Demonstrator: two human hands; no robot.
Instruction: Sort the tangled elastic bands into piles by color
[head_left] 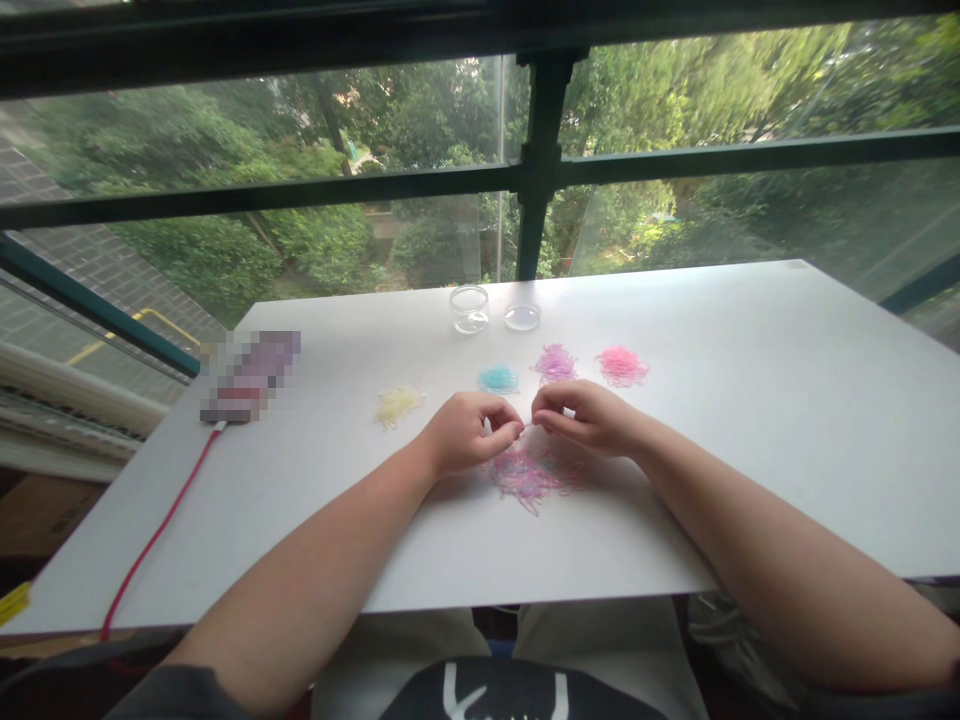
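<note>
In the head view, a person's bare left hand point(472, 432) and right hand point(592, 415) meet above a white table point(750, 400), each closed in a pinch of thumb and forefinger on a thin band point(527, 427). The short visible stretch of the band runs roughly left to right, bridging the narrow gap between the fingertips; its two ends look alike, and its exact color is too small to tell. It lies at the right tip of the left hand and the left tip of the right hand, just beyond a loose, mostly pink and purple mixed pile point(525, 478) whose strands point every which way.

Farther out, four smaller heaps form an uneven row: a yellow heap point(397, 406) at left, a blue heap point(498, 378), a purple heap point(556, 362) and a pink heap point(622, 366) at right. Beyond them, near the far edge, a clear round jar point(469, 312) stands upright just left of a clear shallow lid point(523, 318). At far left lies a blurred-out device point(259, 372), a red cable point(166, 522) running from its near end. White markings on a black garment point(510, 690) are cut off by the lower edge and cannot be read.
</note>
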